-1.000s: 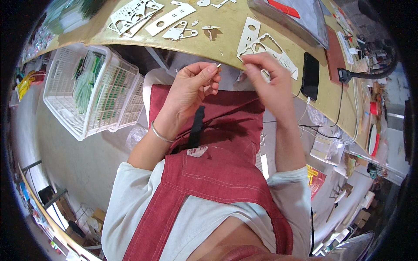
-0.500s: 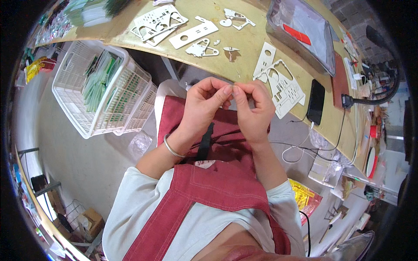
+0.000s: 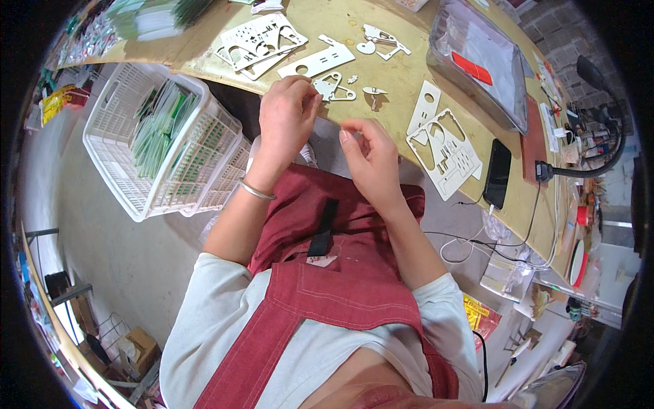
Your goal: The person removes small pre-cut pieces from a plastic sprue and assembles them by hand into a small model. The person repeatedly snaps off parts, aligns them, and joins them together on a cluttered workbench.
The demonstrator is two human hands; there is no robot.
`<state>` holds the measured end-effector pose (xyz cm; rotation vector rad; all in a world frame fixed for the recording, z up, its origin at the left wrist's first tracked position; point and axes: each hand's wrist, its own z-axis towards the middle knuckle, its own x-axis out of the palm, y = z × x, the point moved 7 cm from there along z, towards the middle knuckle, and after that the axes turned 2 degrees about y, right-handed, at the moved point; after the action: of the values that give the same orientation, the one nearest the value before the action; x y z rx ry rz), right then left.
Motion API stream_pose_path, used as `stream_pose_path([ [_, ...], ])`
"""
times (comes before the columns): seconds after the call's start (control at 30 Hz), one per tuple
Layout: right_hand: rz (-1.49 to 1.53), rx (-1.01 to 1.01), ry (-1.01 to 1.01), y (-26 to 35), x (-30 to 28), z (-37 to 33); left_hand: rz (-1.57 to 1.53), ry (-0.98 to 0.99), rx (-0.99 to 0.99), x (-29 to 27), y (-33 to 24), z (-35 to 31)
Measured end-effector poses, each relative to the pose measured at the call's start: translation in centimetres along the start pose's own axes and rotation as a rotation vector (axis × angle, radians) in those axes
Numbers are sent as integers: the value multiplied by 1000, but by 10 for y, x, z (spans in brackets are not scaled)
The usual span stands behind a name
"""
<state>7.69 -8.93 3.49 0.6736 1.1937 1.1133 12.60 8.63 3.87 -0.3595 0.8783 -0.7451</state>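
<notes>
My left hand [image 3: 289,117] is raised at the table's front edge, its fingers curled and bent down. It is nearest to a flat white triangular cut-out part [image 3: 334,87]. My right hand [image 3: 371,158] hovers lower and to the right, in front of the edge, with its thumb close to a bent forefinger. Whatever either hand may hold is hidden or too small to make out. Beyond them on the table lie a long white plate with a round hole [image 3: 317,60], a small assembled white piece [image 3: 374,93] and another cut-out part [image 3: 383,42].
White cut-out sheets lie at the left [image 3: 262,44] and right [image 3: 444,153] of the table [image 3: 402,88]. A clear plastic bin [image 3: 514,112] stands far right, a black phone [image 3: 498,174] nearer. White crates [image 3: 163,178] with green-edged packets stand left. Cables [image 3: 470,240] hang off the right side.
My hands, fingertips together before, have come apart. The left has gone up and left toward the table edge; the right has shifted a little left and turned. The view has tilted slightly.
</notes>
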Motion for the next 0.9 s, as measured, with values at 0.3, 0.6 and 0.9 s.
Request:
stream_pose_path([
  [0.3,194,121,129,-33,31,27,10,-34,7,6,6,-14],
  [0.6,647,194,-126,-28,24,23,-552,-147,-275,13,22,-39],
  [0.9,718,266,-75,-27,13,14,-899,-99,-409,8,-8,-48],
])
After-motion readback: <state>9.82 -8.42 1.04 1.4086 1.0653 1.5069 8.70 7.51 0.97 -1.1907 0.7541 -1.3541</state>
